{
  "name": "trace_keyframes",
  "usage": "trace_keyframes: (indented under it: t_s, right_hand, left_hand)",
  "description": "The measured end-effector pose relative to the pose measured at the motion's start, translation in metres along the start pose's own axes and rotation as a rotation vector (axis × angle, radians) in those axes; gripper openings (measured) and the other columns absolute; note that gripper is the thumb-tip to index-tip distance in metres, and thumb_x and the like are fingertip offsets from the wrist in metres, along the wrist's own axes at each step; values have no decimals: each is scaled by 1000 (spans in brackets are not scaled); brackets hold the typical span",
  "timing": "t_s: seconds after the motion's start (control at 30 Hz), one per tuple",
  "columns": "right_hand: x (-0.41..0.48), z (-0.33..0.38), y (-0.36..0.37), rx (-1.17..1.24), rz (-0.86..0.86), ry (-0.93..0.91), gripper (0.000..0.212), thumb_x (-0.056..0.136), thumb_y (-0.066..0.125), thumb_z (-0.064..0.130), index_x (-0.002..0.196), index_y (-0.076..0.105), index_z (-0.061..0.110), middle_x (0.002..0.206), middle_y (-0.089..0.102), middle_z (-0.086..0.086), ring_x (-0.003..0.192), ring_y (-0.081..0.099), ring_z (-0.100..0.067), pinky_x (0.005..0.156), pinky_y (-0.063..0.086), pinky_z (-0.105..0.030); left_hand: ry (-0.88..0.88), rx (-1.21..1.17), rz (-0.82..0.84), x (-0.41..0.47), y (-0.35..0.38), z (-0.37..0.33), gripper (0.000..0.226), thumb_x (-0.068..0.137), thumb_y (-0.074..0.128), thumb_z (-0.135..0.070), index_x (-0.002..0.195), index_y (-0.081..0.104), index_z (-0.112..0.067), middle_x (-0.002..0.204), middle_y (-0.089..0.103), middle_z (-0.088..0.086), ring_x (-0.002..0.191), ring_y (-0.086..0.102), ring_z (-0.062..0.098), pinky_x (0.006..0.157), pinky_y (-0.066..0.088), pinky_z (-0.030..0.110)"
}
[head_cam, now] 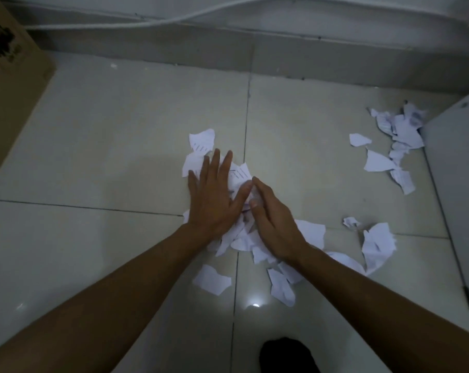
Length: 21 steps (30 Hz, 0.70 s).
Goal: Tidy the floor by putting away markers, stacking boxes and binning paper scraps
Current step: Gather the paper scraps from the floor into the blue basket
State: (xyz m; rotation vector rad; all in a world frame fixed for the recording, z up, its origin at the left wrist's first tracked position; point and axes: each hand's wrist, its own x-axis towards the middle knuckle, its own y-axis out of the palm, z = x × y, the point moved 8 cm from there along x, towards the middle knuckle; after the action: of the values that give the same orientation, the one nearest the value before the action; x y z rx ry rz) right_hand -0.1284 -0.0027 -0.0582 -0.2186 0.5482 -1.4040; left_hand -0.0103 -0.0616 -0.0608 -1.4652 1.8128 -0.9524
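Torn white paper scraps lie on the pale tiled floor. A central heap of scraps sits under both my hands. My left hand lies flat on the heap with its fingers spread. My right hand presses on the heap's right side, fingers together and pointing up-left, its fingertips meeting the left thumb. Loose scraps lie nearer me. More scraps lie at the right, and another cluster sits at the far right beside a white panel. No markers are in view.
A brown cardboard box stands at the far left. A white panel or cabinet runs along the right edge. A grey wall base with a white cable closes the far side. A dark shape shows at the bottom centre.
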Motion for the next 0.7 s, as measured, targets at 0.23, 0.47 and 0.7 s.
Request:
trace_keyframes:
  t_s: [0.23, 0.47, 0.7]
  right_hand:
    - [5, -13, -19, -206, -37, -50, 48, 107, 34, 15, 153, 26, 12, 161, 28, -5, 148, 28, -17, 121, 18, -23]
    - [20, 17, 14, -124, 137, -212, 42, 101, 37, -1, 142, 46, 1, 139, 57, -15, 127, 55, -22, 111, 41, -26]
    - [36, 22, -10, -122, 5, -254, 40, 99, 39, 4, 136, 50, -3, 127, 64, -16, 112, 63, -25, 98, 47, -19]
  left_hand:
    - [223, 256, 76, -48, -21, 37, 122, 64, 38, -96, 157, 2, -26, 166, -3, 2, 153, -5, 25, 118, 4, 64]
    - [234, 310, 48, -46, 0, 41, 118, 67, 36, -92, 154, 4, -20, 163, 6, 16, 151, 10, 36, 113, 15, 67]
    - [291, 344, 130, 9, 3, 41, 109, 64, 29, -94, 154, 20, -33, 164, 3, 16, 149, 2, 45, 108, 7, 74]
